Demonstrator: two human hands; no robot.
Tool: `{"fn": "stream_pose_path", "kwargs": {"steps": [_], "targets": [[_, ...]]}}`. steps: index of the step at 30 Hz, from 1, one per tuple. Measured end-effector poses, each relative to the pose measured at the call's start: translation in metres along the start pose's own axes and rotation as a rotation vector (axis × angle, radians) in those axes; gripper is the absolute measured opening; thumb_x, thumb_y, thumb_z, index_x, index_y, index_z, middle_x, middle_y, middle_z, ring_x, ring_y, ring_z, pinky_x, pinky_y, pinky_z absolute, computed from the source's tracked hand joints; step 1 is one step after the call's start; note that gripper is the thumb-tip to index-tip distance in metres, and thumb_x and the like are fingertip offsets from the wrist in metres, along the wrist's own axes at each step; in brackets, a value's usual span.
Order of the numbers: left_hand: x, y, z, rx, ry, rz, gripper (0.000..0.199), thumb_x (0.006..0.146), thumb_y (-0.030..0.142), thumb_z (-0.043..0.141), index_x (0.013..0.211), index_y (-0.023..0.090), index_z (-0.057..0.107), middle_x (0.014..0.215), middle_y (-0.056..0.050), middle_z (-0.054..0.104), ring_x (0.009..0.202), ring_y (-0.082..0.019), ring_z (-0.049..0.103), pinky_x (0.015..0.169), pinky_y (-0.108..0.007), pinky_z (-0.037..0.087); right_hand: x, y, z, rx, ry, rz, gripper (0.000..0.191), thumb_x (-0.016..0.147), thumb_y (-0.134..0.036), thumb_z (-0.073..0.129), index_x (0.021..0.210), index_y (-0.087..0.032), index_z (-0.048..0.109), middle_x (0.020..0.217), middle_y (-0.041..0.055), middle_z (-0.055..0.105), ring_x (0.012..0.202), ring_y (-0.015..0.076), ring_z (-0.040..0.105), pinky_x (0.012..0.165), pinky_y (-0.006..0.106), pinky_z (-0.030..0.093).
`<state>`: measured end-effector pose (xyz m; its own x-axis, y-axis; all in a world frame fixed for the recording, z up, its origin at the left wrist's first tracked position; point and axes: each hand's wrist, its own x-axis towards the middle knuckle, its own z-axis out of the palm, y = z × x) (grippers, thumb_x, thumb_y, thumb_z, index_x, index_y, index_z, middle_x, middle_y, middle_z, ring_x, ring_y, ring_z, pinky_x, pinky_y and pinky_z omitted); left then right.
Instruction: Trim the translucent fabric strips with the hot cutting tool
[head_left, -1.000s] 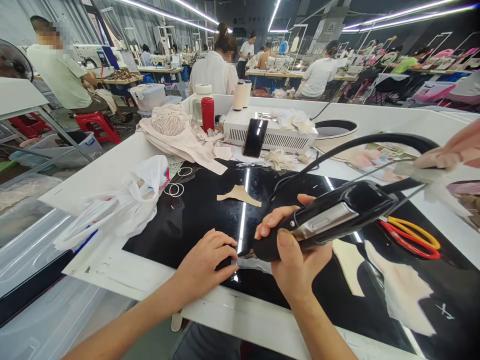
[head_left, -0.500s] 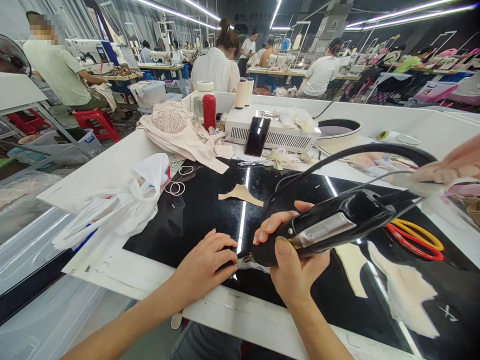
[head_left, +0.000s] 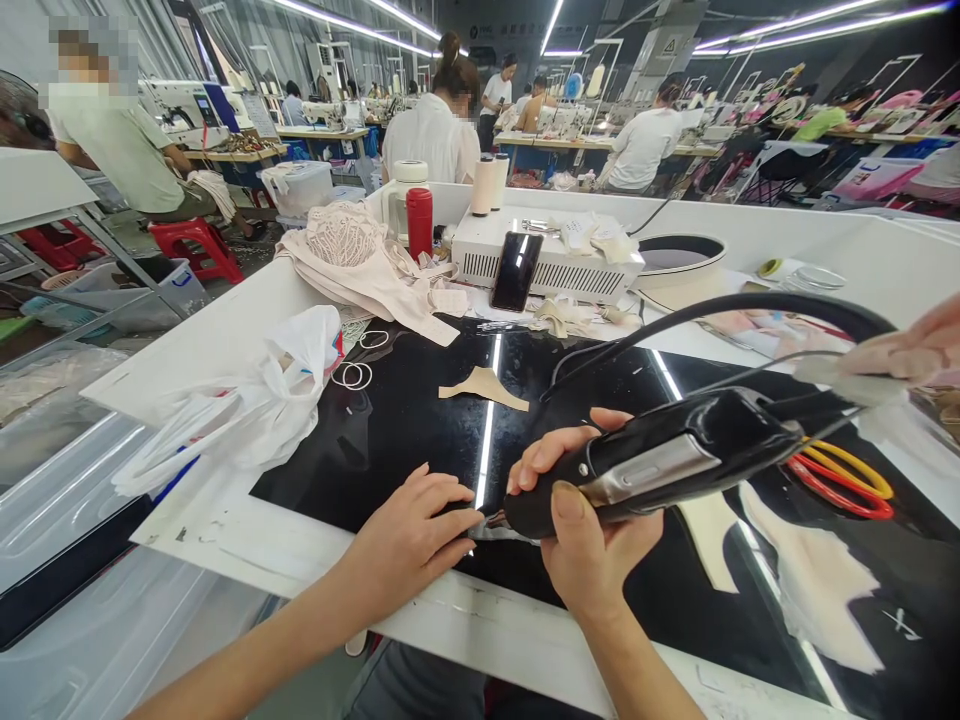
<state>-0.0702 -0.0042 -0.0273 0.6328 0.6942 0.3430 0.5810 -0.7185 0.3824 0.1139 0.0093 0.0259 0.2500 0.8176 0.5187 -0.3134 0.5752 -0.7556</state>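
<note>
Gripping: right hand (head_left: 592, 545) closed around black handheld cutter (head_left: 660, 462), tip just beside left fingertips.
Left hand (head_left: 409, 530): flat, fingers pressing small dark piece on black mat (head_left: 390, 430).
Nearby: beige cutout (head_left: 484, 387), scissors (head_left: 844, 475), phone (head_left: 515, 271), cable (head_left: 720, 305) arcing overhead.

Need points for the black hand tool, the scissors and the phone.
black hand tool (head_left: 660, 465): head view, on its silver side panel.
scissors (head_left: 844, 480): head view, on the red and yellow handle loops.
phone (head_left: 514, 272): head view, middle of its dark screen.
</note>
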Motion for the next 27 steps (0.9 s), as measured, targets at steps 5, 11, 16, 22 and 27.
{"fn": "stream_pose_path", "kwargs": {"steps": [5,11,16,22,27], "targets": [[-0.008,0.001,0.001,0.068,0.017,0.035,0.021,0.103,0.022,0.062,0.121,0.024,0.072,0.125,-0.007,0.072,0.127,-0.025,0.065,0.120,-0.058,0.046,0.000,-0.001,0.001,-0.022,0.005,0.000,0.042,0.092,-0.031,0.078,0.127,-0.031,0.055,0.084,-0.0035,0.064,0.063,0.0141,0.064,0.056,0.030,0.056],[-0.004,0.006,0.001,0.014,0.045,-0.060,0.023,0.101,0.025,0.067,0.124,0.021,0.066,0.124,-0.007,0.072,0.118,-0.024,0.068,0.118,-0.058,0.048,-0.001,-0.001,0.000,-0.040,0.013,0.003,0.042,0.091,-0.034,0.078,0.127,-0.031,0.054,0.084,-0.0036,0.063,0.062,0.0142,0.063,0.056,0.031,0.057],[0.004,0.014,0.009,-0.004,0.075,-0.139,0.008,0.100,0.025,0.068,0.107,0.022,0.066,0.117,-0.005,0.073,0.115,-0.026,0.068,0.115,-0.060,0.047,-0.002,0.000,-0.001,-0.024,0.011,0.005,0.043,0.092,-0.032,0.077,0.128,-0.031,0.054,0.085,-0.0033,0.063,0.062,0.0141,0.064,0.056,0.031,0.057],[0.004,0.015,0.011,-0.035,0.080,-0.143,0.006,0.103,0.021,0.061,0.099,0.022,0.066,0.117,-0.002,0.071,0.117,-0.024,0.065,0.118,-0.059,0.042,-0.001,0.000,0.000,-0.027,0.030,0.004,0.044,0.091,-0.033,0.078,0.128,-0.033,0.054,0.084,-0.0036,0.063,0.061,0.0150,0.063,0.056,0.033,0.058],[0.001,0.013,0.010,-0.033,0.055,-0.144,0.005,0.103,0.020,0.061,0.102,0.024,0.065,0.120,-0.002,0.071,0.121,-0.025,0.064,0.119,-0.060,0.041,0.000,0.000,0.004,0.003,0.025,-0.010,0.043,0.091,-0.030,0.078,0.127,-0.032,0.056,0.085,-0.0032,0.064,0.062,0.0143,0.064,0.054,0.031,0.058]]}}
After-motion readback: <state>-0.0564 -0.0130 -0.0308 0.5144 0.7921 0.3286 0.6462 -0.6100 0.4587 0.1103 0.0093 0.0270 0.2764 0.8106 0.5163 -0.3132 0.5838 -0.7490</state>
